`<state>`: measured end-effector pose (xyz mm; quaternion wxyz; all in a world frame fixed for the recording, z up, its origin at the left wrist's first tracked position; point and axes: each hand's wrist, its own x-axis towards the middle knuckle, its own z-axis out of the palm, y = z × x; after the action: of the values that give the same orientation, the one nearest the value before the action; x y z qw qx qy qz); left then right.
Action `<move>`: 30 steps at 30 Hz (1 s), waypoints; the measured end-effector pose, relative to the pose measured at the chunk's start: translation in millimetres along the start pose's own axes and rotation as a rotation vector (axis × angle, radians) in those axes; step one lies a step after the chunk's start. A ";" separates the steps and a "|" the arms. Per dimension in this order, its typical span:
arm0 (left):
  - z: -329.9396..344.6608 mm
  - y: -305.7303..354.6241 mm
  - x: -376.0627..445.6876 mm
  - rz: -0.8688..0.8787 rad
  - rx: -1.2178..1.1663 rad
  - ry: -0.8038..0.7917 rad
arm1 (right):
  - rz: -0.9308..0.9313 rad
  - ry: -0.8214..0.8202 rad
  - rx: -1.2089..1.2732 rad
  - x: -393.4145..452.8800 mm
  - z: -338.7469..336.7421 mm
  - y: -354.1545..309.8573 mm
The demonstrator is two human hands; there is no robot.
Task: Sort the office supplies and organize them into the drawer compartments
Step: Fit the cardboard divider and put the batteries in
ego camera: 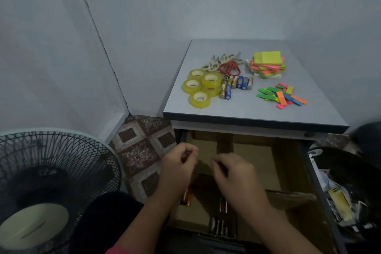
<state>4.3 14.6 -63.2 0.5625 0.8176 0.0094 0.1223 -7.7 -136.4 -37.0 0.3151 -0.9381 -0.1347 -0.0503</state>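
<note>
The drawer point(288, 163) under the small table stands open, split by cardboard dividers into compartments. My left hand point(179, 167) and my right hand point(235, 175) hover over its left part, fingers curled, with nothing visible in them. Below them lie an orange pen-like item point(187, 199), thin pens point(223, 206) and dark batteries point(219, 227) in separate compartments. On the tabletop point(226, 109) are several yellow tape rolls point(201, 88), scissors point(226, 64), batteries point(237, 84), a sticky-note stack point(268, 64) and coloured paper flags point(282, 95).
A standing fan point(51, 171) is close on my left, over the patterned floor point(142, 150). A dark bin with papers and clutter point(342, 192) sits right of the drawer. Walls close in behind and left of the table.
</note>
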 end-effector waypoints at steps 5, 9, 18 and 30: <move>17.3 48.3 29.3 0.329 0.274 0.005 | -0.078 0.355 -0.063 50.1 -43.5 22.4; 40.5 82.7 68.5 0.350 0.481 0.021 | -0.011 0.268 -0.069 101.9 -59.5 31.2; 61.4 107.0 111.8 0.026 0.705 -0.091 | -0.064 0.046 -0.209 137.2 -66.8 36.7; 57.4 101.0 103.6 0.066 0.661 0.003 | -0.051 0.244 -0.152 112.2 -65.2 31.9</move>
<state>104.6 -59.2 30.2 0.2626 0.9556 0.0229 0.1318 108.4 -175.4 16.6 0.2557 -0.9425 -0.1148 -0.1819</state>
